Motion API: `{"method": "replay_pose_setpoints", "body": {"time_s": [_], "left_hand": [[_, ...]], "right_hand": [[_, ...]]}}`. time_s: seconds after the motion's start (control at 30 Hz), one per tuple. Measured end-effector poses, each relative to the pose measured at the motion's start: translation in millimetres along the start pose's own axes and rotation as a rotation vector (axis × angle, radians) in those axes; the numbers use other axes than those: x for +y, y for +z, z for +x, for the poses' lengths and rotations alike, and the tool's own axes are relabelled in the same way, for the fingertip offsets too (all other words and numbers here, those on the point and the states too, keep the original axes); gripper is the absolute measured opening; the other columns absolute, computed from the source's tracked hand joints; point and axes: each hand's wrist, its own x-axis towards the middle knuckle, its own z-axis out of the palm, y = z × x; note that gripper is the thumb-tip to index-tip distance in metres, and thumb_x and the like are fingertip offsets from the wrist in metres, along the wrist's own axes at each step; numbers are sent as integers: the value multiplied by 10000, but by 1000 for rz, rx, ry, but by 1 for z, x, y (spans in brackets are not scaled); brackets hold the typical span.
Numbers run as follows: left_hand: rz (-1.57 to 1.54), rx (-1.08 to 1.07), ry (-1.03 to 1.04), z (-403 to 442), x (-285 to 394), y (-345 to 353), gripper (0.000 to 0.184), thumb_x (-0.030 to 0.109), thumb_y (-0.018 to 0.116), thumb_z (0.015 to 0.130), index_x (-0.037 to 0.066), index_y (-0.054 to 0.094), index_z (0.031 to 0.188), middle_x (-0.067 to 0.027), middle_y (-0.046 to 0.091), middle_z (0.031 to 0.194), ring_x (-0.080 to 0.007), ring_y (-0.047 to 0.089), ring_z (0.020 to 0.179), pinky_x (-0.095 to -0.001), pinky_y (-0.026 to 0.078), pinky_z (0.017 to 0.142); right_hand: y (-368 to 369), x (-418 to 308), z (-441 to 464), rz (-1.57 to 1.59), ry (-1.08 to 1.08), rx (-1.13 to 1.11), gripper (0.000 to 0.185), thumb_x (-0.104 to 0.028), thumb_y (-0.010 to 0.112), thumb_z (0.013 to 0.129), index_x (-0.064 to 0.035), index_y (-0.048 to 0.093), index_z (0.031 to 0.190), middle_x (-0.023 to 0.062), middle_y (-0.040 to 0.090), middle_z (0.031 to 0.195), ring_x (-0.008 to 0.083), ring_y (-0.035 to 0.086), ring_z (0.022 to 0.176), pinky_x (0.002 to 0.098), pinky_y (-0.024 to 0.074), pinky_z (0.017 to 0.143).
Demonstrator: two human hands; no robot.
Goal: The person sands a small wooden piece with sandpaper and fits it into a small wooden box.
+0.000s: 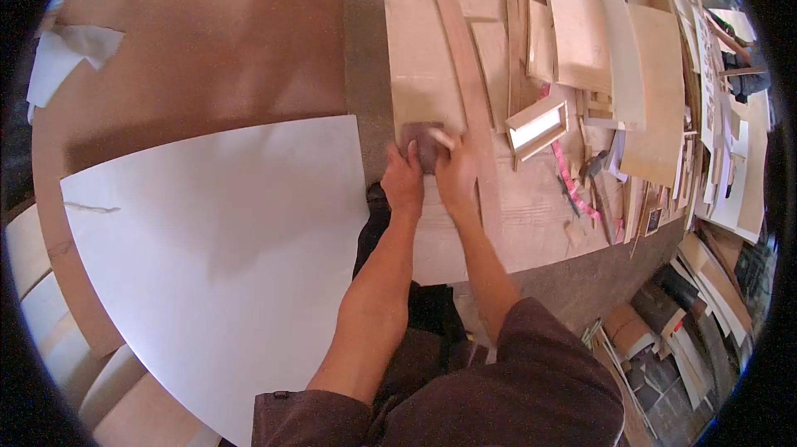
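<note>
No readable text, labels, brands, numbers or signs
</note>
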Motion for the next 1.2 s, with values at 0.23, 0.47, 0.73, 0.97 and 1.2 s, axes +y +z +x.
{"method": "replay_pose_setpoints", "body": {"time_s": [0.23,0.47,0.73,0.97,1.2], "left_hand": [[25,-75,-61,0,-8,6,504,502,393,1010,13,465,1110,-308,645,924,-497,627,858,-554,504,731],[-15,-24,-23,4,-6,7,526,504,395,1009,-1,469,1139,-306,648,940,-488,631,872,-548,506,738],[7,0,-5,1,-6,6,523,501,397,1011,5,477,1154,-277,667,892,-472,647,833,-537,514,704],[67,-41,-8,2,-18,13,488,486,397,1015,23,463,1155,-269,669,866,-468,650,808,-538,513,678],[46,18,42,1,-13,9,502,497,415,1007,19,454,1154,-269,668,854,-466,653,793,-524,525,649]], "right_hand": [[-8,-8,2,-256,-71,28,213,42,651,816,-91,700,975,147,638,911,346,630,873,410,519,745],[-11,10,-37,-120,27,11,207,18,631,843,-96,696,1004,139,666,951,323,638,887,401,510,737],[-12,15,-38,-27,-46,-27,386,-20,701,739,-184,688,1089,138,615,999,359,630,881,444,518,771],[-1,-4,37,-190,-5,-23,261,71,638,796,-83,683,1002,168,637,926,357,654,835,426,514,706],[-43,-13,9,29,223,44,157,15,632,850,-34,664,996,185,600,947,377,611,873,427,494,742]]}}
